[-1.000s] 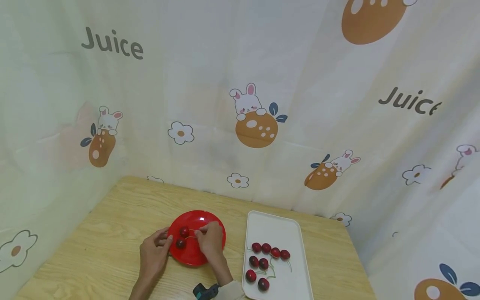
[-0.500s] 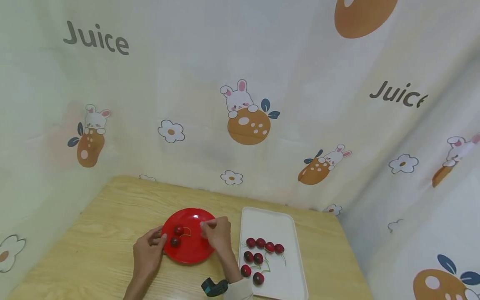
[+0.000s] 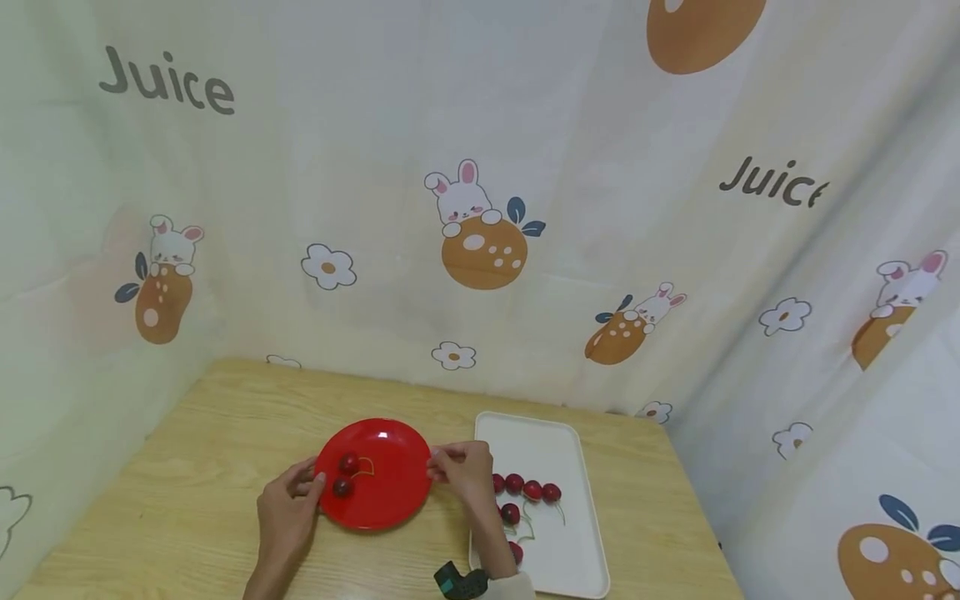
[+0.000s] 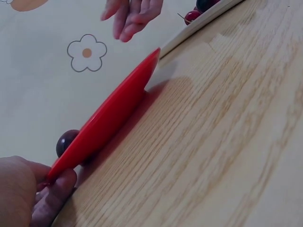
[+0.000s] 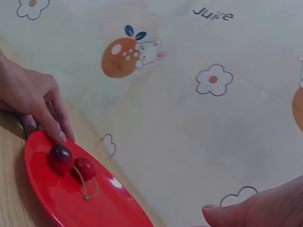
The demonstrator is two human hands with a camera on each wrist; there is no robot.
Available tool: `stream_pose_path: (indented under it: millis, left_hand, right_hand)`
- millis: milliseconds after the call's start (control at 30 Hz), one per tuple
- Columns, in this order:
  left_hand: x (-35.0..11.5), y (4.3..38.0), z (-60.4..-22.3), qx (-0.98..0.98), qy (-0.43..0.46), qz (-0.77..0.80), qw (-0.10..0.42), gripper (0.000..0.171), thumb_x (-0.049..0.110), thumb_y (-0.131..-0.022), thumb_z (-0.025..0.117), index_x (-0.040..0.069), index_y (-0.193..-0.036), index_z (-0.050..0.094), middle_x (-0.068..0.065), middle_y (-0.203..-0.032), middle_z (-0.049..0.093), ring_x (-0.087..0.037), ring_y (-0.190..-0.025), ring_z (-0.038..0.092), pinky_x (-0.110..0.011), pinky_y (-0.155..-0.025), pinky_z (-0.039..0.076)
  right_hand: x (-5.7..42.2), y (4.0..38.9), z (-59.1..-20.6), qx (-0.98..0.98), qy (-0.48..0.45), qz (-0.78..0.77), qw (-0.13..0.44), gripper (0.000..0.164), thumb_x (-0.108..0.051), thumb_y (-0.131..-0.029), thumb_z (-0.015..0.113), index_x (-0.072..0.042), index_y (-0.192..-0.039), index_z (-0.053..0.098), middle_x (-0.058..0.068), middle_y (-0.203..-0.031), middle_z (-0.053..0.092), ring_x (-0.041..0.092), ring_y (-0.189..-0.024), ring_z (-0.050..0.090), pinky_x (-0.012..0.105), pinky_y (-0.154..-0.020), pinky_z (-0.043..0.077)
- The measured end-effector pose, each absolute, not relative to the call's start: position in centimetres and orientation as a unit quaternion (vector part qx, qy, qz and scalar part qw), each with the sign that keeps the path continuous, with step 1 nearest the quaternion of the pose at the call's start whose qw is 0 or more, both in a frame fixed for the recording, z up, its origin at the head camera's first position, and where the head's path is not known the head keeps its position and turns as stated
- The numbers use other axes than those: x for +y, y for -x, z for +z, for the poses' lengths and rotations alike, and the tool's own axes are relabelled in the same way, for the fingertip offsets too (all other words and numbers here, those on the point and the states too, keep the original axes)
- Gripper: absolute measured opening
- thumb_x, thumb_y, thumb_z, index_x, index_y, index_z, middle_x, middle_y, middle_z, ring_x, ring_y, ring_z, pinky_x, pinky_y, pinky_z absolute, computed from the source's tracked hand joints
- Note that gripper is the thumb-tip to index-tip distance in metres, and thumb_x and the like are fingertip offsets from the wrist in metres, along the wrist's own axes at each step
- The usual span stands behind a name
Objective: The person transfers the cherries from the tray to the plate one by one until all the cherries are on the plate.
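My left hand (image 3: 287, 510) grips the left rim of a round red plate (image 3: 397, 487), the thumb on the rim and fingers underneath. Two dark red cherries (image 5: 61, 158) lie side by side on the plate near that hand, their thin stems meeting, as the right wrist view shows. Beside the plate's right rim is my right hand (image 3: 467, 473); the left wrist view has its loosely bent fingers (image 4: 135, 19) in the air above the plate's far edge, holding nothing.
Right of the plate lies a white rectangular tray (image 3: 517, 437) with several stemmed cherries (image 3: 532, 490), partly hidden by my right forearm. Both stand on a wood-grain table (image 3: 247, 417). A printed curtain (image 3: 375, 167) rises behind it.
My right hand has let go of the cherry stems and moved right, from over the plate to its right rim. My left hand keeps its grip. The head view has shifted slightly right.
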State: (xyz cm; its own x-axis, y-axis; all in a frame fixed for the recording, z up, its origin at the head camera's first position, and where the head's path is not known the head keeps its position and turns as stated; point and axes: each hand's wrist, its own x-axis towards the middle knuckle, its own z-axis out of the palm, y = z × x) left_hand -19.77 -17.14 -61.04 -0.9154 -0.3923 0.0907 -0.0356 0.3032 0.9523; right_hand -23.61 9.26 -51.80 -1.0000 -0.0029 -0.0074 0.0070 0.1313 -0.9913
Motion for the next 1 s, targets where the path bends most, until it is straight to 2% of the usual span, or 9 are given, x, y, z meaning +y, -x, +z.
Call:
stream_pose_path:
  millis: [233,433,600,767,1000]
  left_hand:
    - [-17.3,19.9,-60.6,-0.802,-0.137,-0.559,0.162,0.035,0.009,-0.104,0.071,-0.001,-0.138,0.072,-0.024,-0.117,0.079,0.007,-0.079,0.068,-0.016,-0.065,0.056]
    - [-17.1,19.4,-60.7,-0.792,-0.139,-0.576,0.147,0.036,0.008,-0.105,0.071,-0.002,-0.139,0.071,-0.025,-0.120,0.078,0.006,-0.080,0.068,-0.021,-0.064,0.060]
    - [-16.9,19.4,-61.0,-0.798,-0.134,-0.566,0.158,0.036,0.009,-0.104,0.072,-0.002,-0.138,0.072,-0.024,-0.118,0.079,0.009,-0.080,0.066,-0.017,-0.064,0.058]
    - [-16.7,19.3,-61.1,-0.802,-0.135,-0.557,0.168,0.034,0.009,-0.103,0.073,-0.001,-0.136,0.073,-0.023,-0.116,0.080,0.011,-0.078,0.065,-0.012,-0.065,0.054]
    - [-16.9,19.2,-61.0,-0.799,-0.144,-0.564,0.154,0.036,0.010,-0.104,0.072,0.001,-0.139,0.072,-0.023,-0.121,0.079,0.011,-0.079,0.065,-0.016,-0.065,0.058]
  right_hand:
    - [11.5,23.1,-51.3,0.736,-0.019,-0.676,0.022,0.026,-0.004,-0.103,0.073,0.020,-0.113,0.074,0.035,-0.097,0.079,0.023,-0.076,0.082,0.031,-0.073,0.067]
    - [13.8,22.4,-51.7,0.735,-0.059,-0.675,0.024,0.027,-0.007,-0.104,0.072,0.017,-0.117,0.074,0.027,-0.096,0.081,0.014,-0.073,0.079,0.027,-0.072,0.066]
    - [15.8,21.9,-51.9,0.730,-0.081,-0.679,0.007,0.028,-0.006,-0.104,0.072,0.019,-0.116,0.073,0.027,-0.094,0.081,0.012,-0.070,0.077,0.022,-0.066,0.063]
    - [17.8,21.2,-51.8,0.735,-0.106,-0.669,-0.011,0.027,-0.006,-0.104,0.072,0.018,-0.116,0.074,0.024,-0.092,0.082,0.013,-0.071,0.077,0.025,-0.068,0.064]
    - [20.2,20.2,-51.6,0.729,-0.133,-0.670,-0.038,0.025,-0.003,-0.104,0.072,0.019,-0.115,0.073,0.019,-0.087,0.082,0.010,-0.069,0.076,0.022,-0.068,0.064]
